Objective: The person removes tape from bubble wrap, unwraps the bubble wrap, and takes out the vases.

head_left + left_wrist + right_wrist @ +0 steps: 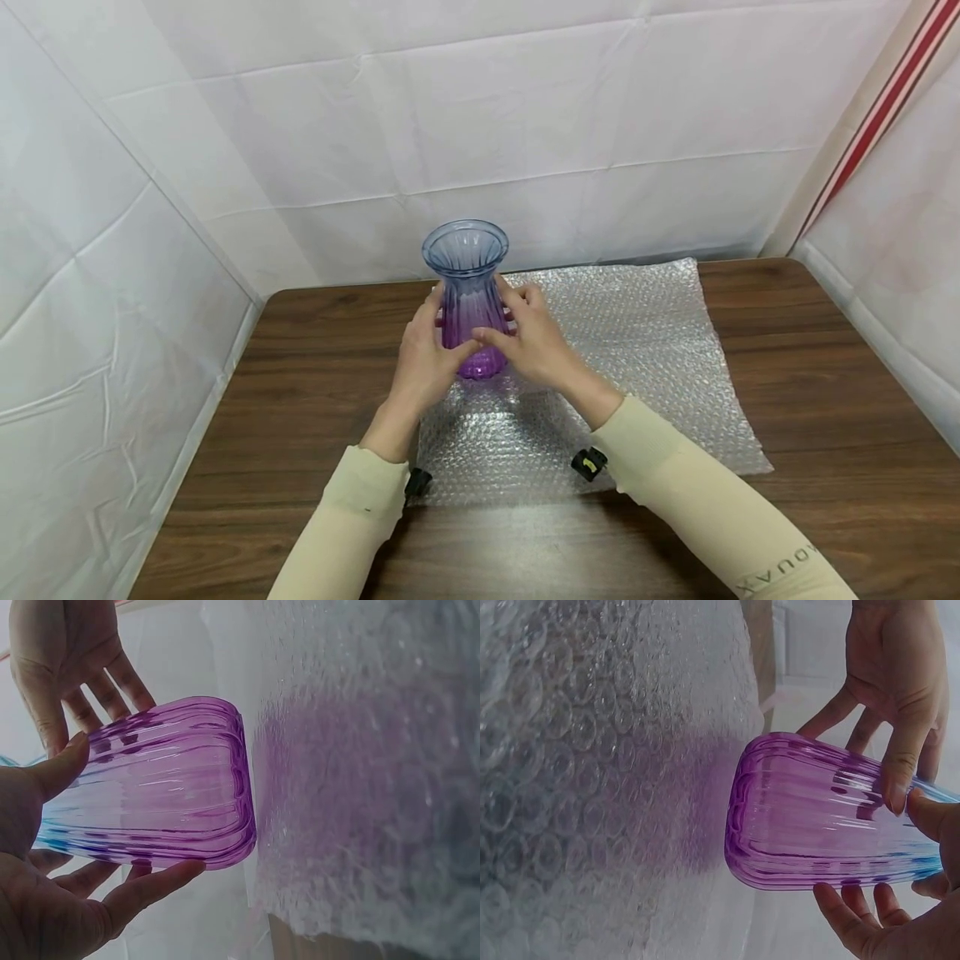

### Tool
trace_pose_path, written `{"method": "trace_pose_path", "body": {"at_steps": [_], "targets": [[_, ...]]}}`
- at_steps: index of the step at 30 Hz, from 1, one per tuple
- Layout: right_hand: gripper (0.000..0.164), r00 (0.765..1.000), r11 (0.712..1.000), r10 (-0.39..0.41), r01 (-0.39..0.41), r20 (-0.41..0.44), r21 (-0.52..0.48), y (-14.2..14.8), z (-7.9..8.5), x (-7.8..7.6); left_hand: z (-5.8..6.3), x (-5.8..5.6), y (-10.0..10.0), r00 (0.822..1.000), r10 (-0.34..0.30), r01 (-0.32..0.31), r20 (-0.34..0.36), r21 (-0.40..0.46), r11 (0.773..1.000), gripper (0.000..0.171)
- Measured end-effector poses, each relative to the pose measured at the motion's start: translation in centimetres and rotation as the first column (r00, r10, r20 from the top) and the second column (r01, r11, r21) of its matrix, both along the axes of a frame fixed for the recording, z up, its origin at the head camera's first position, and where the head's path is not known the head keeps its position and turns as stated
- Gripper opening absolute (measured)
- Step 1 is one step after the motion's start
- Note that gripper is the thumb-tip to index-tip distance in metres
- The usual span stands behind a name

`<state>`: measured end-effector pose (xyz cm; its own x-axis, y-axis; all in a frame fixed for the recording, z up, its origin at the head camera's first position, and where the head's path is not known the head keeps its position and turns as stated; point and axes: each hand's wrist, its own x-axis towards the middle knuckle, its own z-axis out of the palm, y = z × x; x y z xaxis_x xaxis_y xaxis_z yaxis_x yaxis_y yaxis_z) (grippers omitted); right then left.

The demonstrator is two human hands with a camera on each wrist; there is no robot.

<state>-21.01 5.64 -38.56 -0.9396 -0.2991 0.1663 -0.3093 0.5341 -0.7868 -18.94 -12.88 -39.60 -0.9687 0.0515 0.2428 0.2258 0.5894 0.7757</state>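
Observation:
A fluted glass vase [471,304], blue at its flared rim and purple toward the base, stands upright between both hands. My left hand [425,360] grips its left side, the thumb across the front and the fingers around the side. From the right, my right hand [538,343] holds it the same way, the thumb tips close together. Under the vase lies a sheet of bubble wrap [630,342]. In the left wrist view the purple base [240,787] is very near the wrap; whether they touch I cannot tell.
The bubble wrap covers the middle and right of a brown wooden table [300,400], reaching its back edge. White cloth walls [495,117] close in the back and sides. A red-striped strip [873,125] runs down the right back corner.

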Motion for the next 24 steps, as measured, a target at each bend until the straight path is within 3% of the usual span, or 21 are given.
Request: {"method": "trace_pose_path", "body": {"at_steps": [18, 24], "targets": [[0.089, 0.999, 0.999, 0.038, -0.038, -0.008, 0.022, -2.2, 0.6, -0.3, 0.1, 0.2, -1.9, 0.998, 0.035, -0.034, -0.044, 0.020, 0.999, 0.097], [0.088, 0.999, 0.997, 0.032, -0.030, -0.017, 0.073, -3.0, 0.8, -0.4, 0.2, 0.4, -2.7, 0.997, 0.053, -0.052, -0.060, 0.024, 0.998, 0.095]]}}
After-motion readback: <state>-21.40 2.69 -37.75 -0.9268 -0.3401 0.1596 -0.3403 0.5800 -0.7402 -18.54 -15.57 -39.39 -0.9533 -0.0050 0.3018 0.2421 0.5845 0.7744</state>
